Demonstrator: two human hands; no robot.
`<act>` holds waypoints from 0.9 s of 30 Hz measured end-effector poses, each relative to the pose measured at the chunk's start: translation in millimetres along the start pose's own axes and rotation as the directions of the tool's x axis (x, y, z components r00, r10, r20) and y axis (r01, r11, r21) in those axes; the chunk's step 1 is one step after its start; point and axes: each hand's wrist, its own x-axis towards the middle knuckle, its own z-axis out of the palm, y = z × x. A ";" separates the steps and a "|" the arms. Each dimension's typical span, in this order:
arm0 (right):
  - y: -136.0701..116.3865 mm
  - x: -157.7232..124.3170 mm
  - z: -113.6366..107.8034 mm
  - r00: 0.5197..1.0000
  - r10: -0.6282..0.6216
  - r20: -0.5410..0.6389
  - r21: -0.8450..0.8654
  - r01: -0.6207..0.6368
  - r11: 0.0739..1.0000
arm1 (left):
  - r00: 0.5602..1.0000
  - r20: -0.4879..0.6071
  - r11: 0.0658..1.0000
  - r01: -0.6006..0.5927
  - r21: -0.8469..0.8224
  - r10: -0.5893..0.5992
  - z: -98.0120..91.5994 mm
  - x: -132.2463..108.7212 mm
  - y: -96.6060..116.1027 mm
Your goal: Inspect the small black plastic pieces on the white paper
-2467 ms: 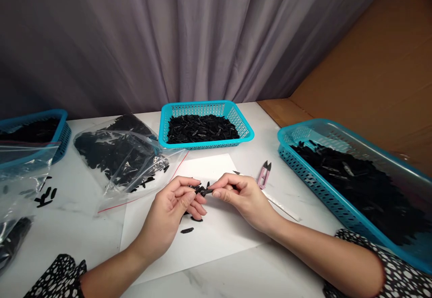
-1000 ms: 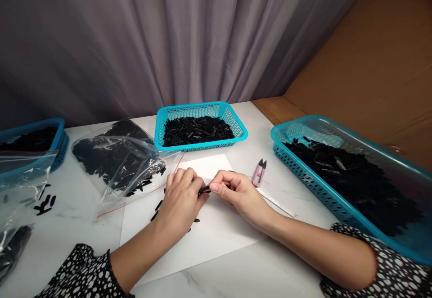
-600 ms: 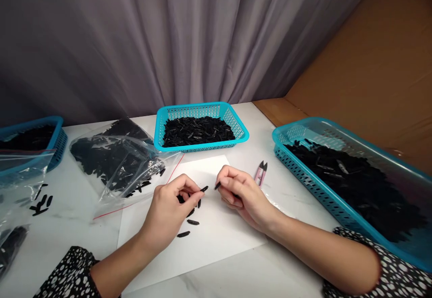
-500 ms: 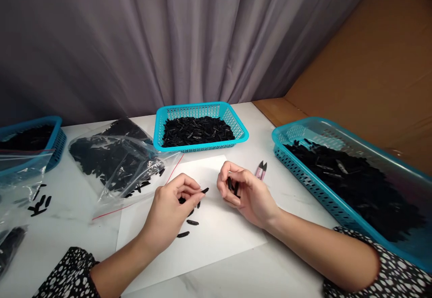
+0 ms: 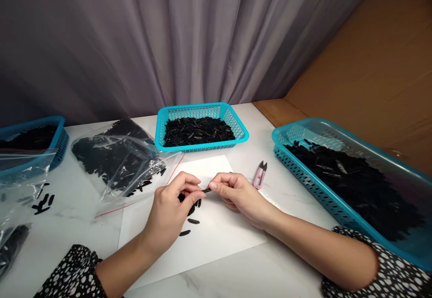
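Between my two hands, over a white sheet (image 5: 216, 239), is a small slim black piece (image 5: 207, 190). Its left end is pinched by the thumb and forefinger of my left hand (image 5: 172, 205). My right hand (image 5: 236, 194) closes its thumb and forefinger on the other end; its other fingers are curled, and what lies inside them is mostly hidden. More black pieces (image 5: 193, 221) lie loose on the sheet, some partly behind my left hand. Pink thread snips (image 5: 259, 177) rest beside my right hand, blades pointing away.
A blue basket (image 5: 202, 147) of black pieces stands behind the sheet. A larger blue basket (image 5: 300, 190) of them is at the right, another (image 5: 60, 140) at far left. Zip bags (image 5: 114, 158) with black pieces lie on the left. A grey curtain (image 5: 202, 37) hangs behind.
My right hand has turned and moved left, and its fingertips now take hold of the black piece in my left hand. The thread snips show more fully.
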 end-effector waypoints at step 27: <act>2.8 -5.1 -1.8 0.940 -0.336 -0.055 -0.467 0.274 0.841 | 0.984 0.130 0.942 0.155 -0.299 -0.120 -0.8 4.9 -5.7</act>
